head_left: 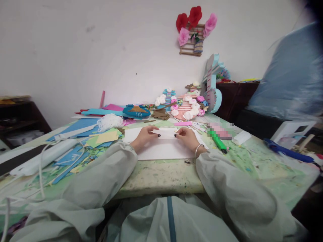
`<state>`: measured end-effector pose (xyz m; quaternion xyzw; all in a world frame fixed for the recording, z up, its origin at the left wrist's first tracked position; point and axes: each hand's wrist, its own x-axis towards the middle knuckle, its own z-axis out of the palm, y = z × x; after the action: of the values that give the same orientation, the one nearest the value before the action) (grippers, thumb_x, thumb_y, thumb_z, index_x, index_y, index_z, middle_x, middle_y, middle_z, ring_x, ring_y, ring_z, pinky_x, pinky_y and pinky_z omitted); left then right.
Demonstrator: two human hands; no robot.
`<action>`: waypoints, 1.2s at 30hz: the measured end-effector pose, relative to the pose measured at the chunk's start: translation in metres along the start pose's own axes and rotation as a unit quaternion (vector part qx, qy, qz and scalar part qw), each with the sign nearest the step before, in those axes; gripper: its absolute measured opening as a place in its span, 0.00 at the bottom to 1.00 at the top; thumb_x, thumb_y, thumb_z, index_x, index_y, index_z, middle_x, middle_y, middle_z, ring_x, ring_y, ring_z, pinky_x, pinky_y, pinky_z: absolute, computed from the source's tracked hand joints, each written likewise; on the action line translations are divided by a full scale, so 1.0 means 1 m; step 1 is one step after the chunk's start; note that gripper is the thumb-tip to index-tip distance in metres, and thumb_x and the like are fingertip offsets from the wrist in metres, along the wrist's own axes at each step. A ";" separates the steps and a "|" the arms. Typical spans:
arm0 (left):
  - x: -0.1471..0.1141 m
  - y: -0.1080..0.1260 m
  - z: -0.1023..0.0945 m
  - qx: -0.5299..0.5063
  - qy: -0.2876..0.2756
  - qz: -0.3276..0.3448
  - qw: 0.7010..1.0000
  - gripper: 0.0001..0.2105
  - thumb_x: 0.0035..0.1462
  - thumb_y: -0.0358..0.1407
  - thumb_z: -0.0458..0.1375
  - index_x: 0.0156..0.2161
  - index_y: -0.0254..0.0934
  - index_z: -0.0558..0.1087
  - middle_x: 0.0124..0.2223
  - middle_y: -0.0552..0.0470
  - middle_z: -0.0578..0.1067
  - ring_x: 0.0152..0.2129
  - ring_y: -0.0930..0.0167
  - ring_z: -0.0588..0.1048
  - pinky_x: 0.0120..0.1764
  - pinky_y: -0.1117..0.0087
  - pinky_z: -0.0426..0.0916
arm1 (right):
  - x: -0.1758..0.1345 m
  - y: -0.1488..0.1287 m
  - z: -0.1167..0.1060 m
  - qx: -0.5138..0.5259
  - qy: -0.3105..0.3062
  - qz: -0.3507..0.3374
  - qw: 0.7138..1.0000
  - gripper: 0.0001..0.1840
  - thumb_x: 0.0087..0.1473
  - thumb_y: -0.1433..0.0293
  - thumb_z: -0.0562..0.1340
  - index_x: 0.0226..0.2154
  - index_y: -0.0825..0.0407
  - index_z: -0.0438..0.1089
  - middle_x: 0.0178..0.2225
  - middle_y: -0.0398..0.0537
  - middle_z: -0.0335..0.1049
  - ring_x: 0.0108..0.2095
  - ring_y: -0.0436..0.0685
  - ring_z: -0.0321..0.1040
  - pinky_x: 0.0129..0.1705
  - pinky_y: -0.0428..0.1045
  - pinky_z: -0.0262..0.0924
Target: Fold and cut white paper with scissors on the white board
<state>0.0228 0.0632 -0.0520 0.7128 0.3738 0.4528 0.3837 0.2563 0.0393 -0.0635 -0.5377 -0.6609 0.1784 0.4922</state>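
Between my two hands a narrow strip of white paper (166, 133) is held out level, one end in each pinch. My left hand (145, 136) grips its left end between thumb and fingers, and my right hand (188, 138), with a bracelet at the wrist, grips the right end. Under the strip a larger white sheet (161, 151) lies flat near the table's front edge. Both wrists are over this sheet. Whether the strip is folded I cannot tell.
Paper scraps (101, 139), white string (111, 122) and a white power strip (47, 158) with its cord lie left. A green cutter (217, 140) lies right, and a blue-handled tool (287, 151) farther right. Paper crafts (185, 107) stand at the back by the wall.
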 end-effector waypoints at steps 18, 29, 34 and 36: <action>0.044 0.030 0.006 -0.150 0.029 0.136 0.979 0.12 0.41 0.33 0.62 0.35 0.33 0.77 0.42 0.43 0.77 0.42 0.65 0.73 0.44 0.66 0.64 | 0.026 -0.010 -0.011 0.047 0.177 -0.191 0.964 0.04 0.45 0.74 0.57 0.27 0.52 0.67 0.30 0.46 0.72 0.34 0.53 0.69 0.42 0.50 0.63; 0.040 0.000 -0.010 -0.051 0.083 -0.059 0.993 0.14 0.36 0.36 0.63 0.33 0.32 0.75 0.38 0.44 0.76 0.34 0.67 0.73 0.39 0.65 0.66 | 0.025 0.009 0.005 -0.126 0.070 -0.002 0.989 0.07 0.37 0.79 0.60 0.24 0.53 0.69 0.24 0.43 0.71 0.27 0.51 0.66 0.32 0.46 0.57; 0.035 0.018 -0.062 0.272 -0.039 -0.029 0.961 0.15 0.35 0.36 0.63 0.34 0.36 0.77 0.39 0.47 0.77 0.39 0.61 0.73 0.41 0.66 0.65 | 0.026 0.012 0.003 -0.158 0.077 0.007 0.984 0.07 0.40 0.79 0.59 0.24 0.53 0.70 0.26 0.44 0.72 0.28 0.52 0.66 0.33 0.46 0.56; 0.030 0.021 -0.080 0.366 -0.098 -0.011 0.925 0.16 0.35 0.38 0.64 0.34 0.37 0.77 0.39 0.48 0.77 0.40 0.61 0.73 0.42 0.67 0.64 | 0.026 0.012 0.003 -0.171 0.071 0.001 0.983 0.07 0.41 0.79 0.59 0.24 0.53 0.70 0.26 0.45 0.72 0.29 0.52 0.66 0.34 0.46 0.56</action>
<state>-0.0388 0.0976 0.0013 0.8404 0.4818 0.2079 0.1353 0.2617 0.0677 -0.0622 -0.6255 -0.6448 0.0249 0.4386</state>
